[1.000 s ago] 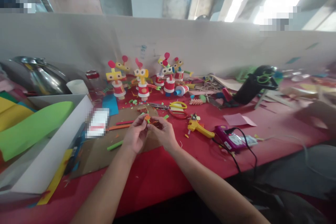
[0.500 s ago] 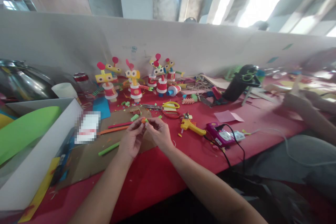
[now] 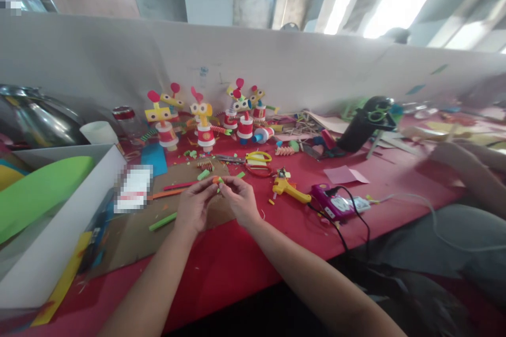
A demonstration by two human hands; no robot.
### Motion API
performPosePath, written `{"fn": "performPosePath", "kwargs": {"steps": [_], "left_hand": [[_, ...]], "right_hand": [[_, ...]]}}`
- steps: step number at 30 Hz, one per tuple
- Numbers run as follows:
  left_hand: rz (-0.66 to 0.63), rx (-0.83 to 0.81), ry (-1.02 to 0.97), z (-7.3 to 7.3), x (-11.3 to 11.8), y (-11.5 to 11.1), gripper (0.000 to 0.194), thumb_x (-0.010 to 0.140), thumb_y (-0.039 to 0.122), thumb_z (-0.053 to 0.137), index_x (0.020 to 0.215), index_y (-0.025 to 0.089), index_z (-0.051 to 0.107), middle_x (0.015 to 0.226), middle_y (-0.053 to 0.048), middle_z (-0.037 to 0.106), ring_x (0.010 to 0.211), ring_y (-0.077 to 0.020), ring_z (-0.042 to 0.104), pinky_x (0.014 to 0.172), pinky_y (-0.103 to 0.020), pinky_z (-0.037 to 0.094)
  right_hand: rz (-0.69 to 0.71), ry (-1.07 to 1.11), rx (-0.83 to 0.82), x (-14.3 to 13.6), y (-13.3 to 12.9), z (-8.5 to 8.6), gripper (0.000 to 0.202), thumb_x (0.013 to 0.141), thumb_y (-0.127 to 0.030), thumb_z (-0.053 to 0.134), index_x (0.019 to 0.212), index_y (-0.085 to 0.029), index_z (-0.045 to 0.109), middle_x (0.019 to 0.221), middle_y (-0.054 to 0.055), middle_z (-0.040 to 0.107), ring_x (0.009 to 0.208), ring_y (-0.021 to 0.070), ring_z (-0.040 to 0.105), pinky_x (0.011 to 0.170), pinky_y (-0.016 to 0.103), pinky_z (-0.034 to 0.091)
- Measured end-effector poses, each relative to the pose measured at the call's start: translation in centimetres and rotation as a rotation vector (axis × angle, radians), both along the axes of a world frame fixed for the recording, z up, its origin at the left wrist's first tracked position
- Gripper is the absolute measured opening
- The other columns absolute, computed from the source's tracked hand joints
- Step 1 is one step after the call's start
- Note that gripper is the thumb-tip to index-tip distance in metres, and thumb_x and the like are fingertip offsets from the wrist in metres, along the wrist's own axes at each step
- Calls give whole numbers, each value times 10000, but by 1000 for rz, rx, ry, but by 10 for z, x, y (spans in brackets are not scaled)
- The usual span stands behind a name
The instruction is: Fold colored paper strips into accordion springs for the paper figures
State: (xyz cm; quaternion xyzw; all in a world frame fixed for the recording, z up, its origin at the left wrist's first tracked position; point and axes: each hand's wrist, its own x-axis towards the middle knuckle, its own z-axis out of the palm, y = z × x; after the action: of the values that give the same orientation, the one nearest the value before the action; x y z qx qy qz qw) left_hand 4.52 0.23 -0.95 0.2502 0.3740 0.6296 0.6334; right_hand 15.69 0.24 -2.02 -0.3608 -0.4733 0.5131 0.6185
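Both hands, left hand (image 3: pixel 193 209) and right hand (image 3: pixel 240 200), pinch together on a small orange-and-green folded paper strip (image 3: pixel 217 181) above the red counter (image 3: pixel 237 258); thin paper could slip or tear, judging by the fingertip-only grip, dropping toward the yellow glue gun (image 3: pixel 290 189) at three o'clock.

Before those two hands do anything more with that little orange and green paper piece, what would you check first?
1. Both hands on the piece: left hand and right hand pinch the small folded paper piece between the fingertips. Ok.
2. Piece held over the brown cardboard, not the bare cloth. Ok.
3. Yellow-handled scissors lie apart from the hands. Ok.
4. Yellow glue gun lies on the red tablecloth, to the right hand's side, untouched. Ok.
5. Whether the glue gun is hot: cannot tell.
6. Another person's arm at the far right, well apart. Ok.
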Motion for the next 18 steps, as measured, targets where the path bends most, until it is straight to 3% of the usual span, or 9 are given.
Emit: {"fn": "performPosePath", "kwargs": {"steps": [5,9,12,14,16,18], "left_hand": [[5,-15,23,-3,-3,3,319,474,94,833,775,129,733,704,-46,720,615,-126,654,603,-208,516],[-12,7,-1,-3,-7,6,270,535,64,800,791,109,725,715,-52,715,629,-112,655,619,-182,515],[19,-15,-66,1,-14,8,187,611,11,733,768,109,711,729,-54,713,658,-121,671,629,-181,529],[42,-51,-109,5,-18,10,152,662,-20,675,733,112,695,708,-48,702,668,-125,675,625,-182,538],[63,-93,-147,9,-23,11,157,703,-35,624,704,113,679,687,-47,690,664,-125,674,598,-175,540],[89,-121,-174,11,-27,12,168,725,-38,598,690,111,670,678,-51,683,660,-123,672,574,-164,536]], "right_hand": [[9,-41,-17,0,-1,-6,246,721,-359,673,880,-175,703,763,21,690,719,147,618,697,270,495],[65,-247,24,10,7,-2,314,753,-377,632,987,-173,683,794,35,698,709,149,624,660,265,502],[50,-660,133,35,33,16,328,770,-291,605,1071,-171,650,852,47,703,743,156,641,683,261,507],[-33,-1135,158,56,59,31,280,789,-196,552,1045,-171,663,948,67,707,856,174,651,764,261,496],[-30,-1755,18,73,88,41,293,805,-178,519,1059,-175,664,1038,104,695,962,227,643,803,288,484],[8,-1893,-45,84,111,45,273,783,-167,549,1008,-96,685,1042,187,683,977,294,643,801,324,485]]}}
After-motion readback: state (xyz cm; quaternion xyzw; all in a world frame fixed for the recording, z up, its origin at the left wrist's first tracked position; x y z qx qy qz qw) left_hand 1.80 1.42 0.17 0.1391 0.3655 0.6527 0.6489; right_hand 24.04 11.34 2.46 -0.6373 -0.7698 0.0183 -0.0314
